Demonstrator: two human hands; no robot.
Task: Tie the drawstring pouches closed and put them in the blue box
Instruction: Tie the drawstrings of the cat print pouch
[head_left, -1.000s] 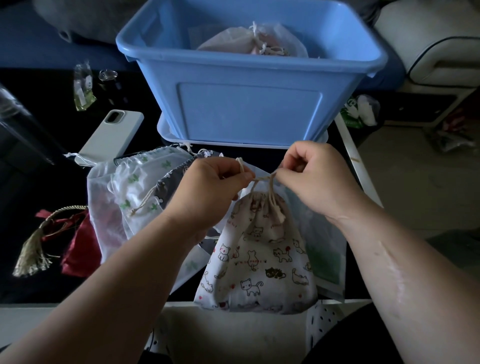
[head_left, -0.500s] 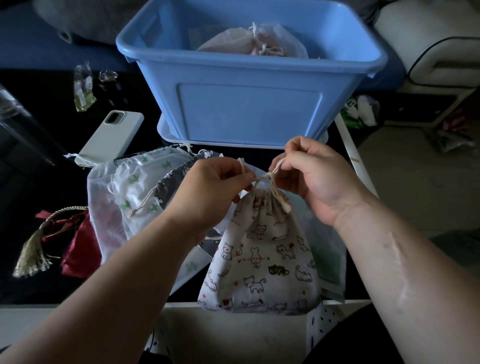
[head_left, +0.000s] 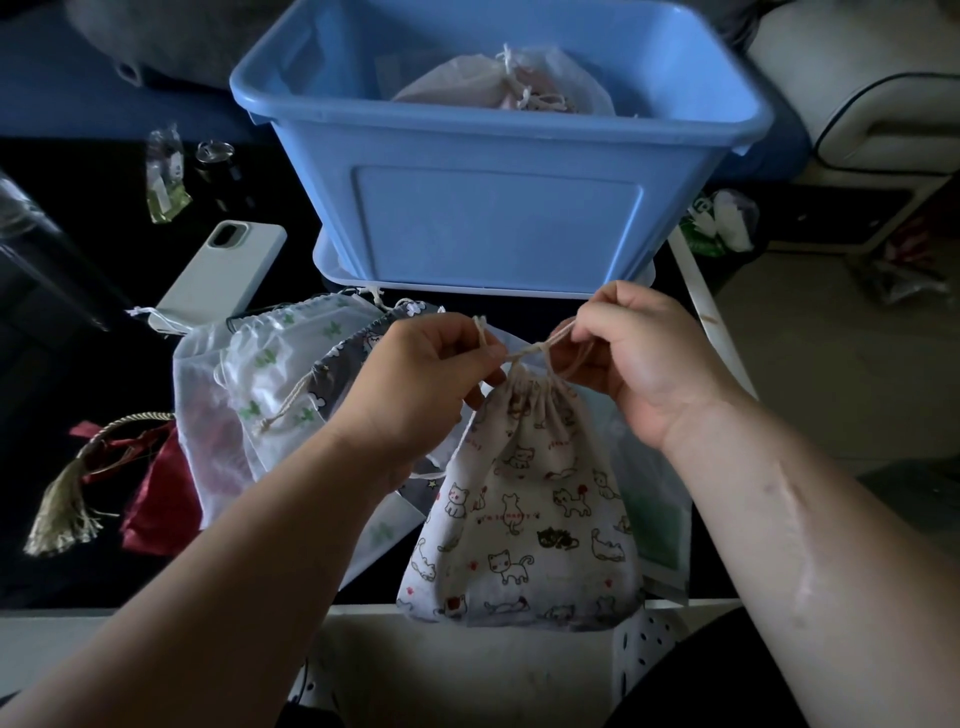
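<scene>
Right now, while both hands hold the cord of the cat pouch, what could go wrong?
The left hand pinches the cord near its short end, so it may slip out before the knot is tight.
The cat pouch reaches the front edge of the table; if the right hand lets go too, it may fall off.
The left forearm passes over the other pouches and might drag one.

— Where's the box?
— At the table's far edge, one pouch inside.
— And the phone?
— Left of the box; loose pouches lie before it, toward the near edge.
</scene>
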